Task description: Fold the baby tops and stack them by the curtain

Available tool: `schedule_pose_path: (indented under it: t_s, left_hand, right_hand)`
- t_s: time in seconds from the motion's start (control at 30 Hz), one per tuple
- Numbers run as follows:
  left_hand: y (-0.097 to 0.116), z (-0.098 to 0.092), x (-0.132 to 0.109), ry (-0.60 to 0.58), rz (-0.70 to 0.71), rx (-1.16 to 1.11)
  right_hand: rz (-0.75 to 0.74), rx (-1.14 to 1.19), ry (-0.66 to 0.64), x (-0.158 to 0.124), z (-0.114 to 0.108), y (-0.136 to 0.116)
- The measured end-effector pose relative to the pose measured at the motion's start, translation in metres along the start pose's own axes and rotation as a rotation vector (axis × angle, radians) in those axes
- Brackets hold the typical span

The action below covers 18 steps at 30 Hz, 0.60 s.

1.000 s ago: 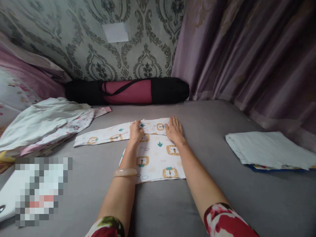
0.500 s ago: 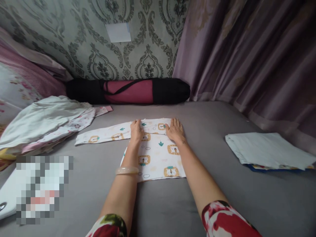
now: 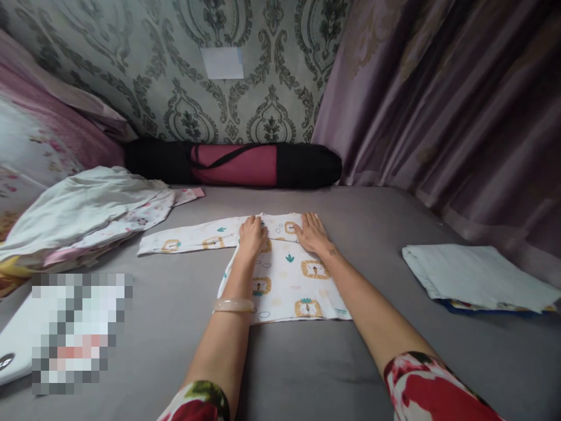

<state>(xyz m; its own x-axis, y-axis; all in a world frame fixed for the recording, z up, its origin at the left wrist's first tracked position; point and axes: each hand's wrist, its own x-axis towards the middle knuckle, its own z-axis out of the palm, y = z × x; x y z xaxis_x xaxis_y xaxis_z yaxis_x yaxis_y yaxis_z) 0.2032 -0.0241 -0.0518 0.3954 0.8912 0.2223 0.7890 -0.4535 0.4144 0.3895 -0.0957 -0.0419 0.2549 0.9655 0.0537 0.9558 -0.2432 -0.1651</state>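
Right hand [image 3: 313,237]: fingers flat and straight, thumb spread, resting on the right end of the shirt's [image 3: 291,280] folded top strip; gripping nothing. Left hand [image 3: 253,237]: fingers bent down onto the same strip; can't tell whether pinching cloth. Probably spaced apart like this to keep the strip flat and the body from sliding. Sleeve [image 3: 188,240] running straight out left, in line with the strip. Shirt spread mid-sheet [image 3: 289,362], hem on the near side. Bracelet [image 3: 234,305] on left forearm.

Farther left: loose heap of clothes [image 3: 96,202]; nearer, white item [image 3: 20,336], partly pixelated. Right: folded cloth [image 3: 468,272] over something blue, well apart from shirt, likely to leave working room. Back: long bag [image 3: 236,164] lying along the wall [image 3: 272,76]; looks closed, contents not visible.
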Motion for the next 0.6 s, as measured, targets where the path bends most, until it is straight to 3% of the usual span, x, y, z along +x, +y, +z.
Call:
schedule_pose_path:
  t_s: [0.43,0.6]
  left_hand:
    - [0.003,-0.004,-0.003,-0.100,-0.105,0.025]
    - [0.006,-0.011,-0.002,-0.142,-0.131,0.073]
  right_hand:
    - [0.039,0.026,-0.080,0.003,0.007,0.008]
    - [0.025,0.007,-0.068,0.002,-0.002,-0.005]
